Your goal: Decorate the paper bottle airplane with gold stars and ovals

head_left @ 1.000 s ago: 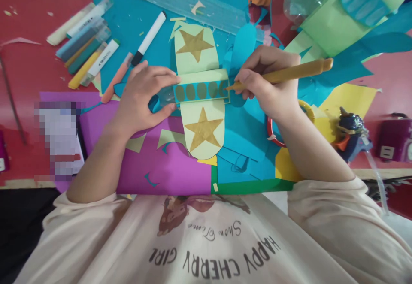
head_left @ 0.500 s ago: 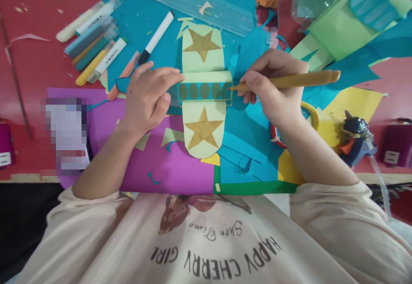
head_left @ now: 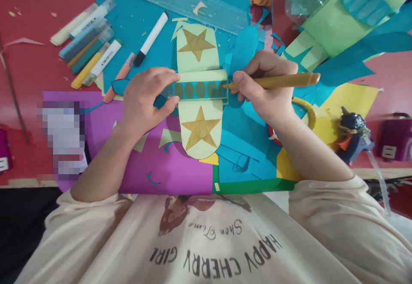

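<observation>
A pale yellow paper cutout (head_left: pixel 216 67) with rounded ends lies upright before me, bearing a gold star at each end. Across its middle runs a strip with a blue band (head_left: pixel 206 97) and a row of dark brownish ovals. My left hand (head_left: pixel 146 97) rests at the strip's left end. Its index fingertip touches the upper corner and its thumb is at the lower edge, with a gap between them. My right hand (head_left: pixel 268 89) grips a gold-brown marker (head_left: pixel 283 81), its tip on the oval at the right end.
Several markers (head_left: pixel 92 46) lie at upper left, near a white marker with a black end (head_left: pixel 151 39). A roll of tape (head_left: pixel 311 114) and a glue gun (head_left: pixel 354 134) are at right. A blurred phone-like object (head_left: pixel 64 134) lies left. Paper scraps cover the table.
The view has shifted slightly, moving the cutout a little left. My left thumb has stretched toward the strip's lower edge. The marker tip stays on the rightmost oval.
</observation>
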Demonstrator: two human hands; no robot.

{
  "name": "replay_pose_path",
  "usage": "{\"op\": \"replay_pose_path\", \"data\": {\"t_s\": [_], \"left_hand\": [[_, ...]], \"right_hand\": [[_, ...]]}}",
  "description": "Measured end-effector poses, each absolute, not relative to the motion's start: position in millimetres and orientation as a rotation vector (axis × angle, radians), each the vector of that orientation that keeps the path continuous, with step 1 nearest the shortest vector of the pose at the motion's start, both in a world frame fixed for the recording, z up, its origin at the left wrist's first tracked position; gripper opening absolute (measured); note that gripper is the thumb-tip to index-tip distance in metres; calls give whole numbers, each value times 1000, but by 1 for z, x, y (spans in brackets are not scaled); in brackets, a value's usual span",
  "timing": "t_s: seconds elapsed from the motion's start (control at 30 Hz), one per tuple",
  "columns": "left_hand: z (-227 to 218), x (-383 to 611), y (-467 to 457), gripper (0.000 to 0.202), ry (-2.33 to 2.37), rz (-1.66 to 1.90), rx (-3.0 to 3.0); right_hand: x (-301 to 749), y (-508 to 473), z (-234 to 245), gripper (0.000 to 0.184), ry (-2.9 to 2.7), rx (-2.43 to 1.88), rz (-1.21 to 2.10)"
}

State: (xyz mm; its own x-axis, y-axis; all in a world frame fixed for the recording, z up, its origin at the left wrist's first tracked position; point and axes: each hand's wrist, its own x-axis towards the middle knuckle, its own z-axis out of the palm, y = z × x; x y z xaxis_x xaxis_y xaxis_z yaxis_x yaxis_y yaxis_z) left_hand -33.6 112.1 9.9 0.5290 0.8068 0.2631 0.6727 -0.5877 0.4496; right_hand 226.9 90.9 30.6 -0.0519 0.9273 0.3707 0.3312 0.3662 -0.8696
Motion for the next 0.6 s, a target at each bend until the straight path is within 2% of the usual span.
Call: {"op": "replay_pose_path", "data": {"t_s": [0.37,0.6], "left_hand": [[9,-34,113,38,1229,664,2464],[11,-33,112,35,1223,668,2488]], "right_hand": [[232,93,33,41,-1687,-1237,778],[232,94,33,32,-1585,-1151,866]]}}
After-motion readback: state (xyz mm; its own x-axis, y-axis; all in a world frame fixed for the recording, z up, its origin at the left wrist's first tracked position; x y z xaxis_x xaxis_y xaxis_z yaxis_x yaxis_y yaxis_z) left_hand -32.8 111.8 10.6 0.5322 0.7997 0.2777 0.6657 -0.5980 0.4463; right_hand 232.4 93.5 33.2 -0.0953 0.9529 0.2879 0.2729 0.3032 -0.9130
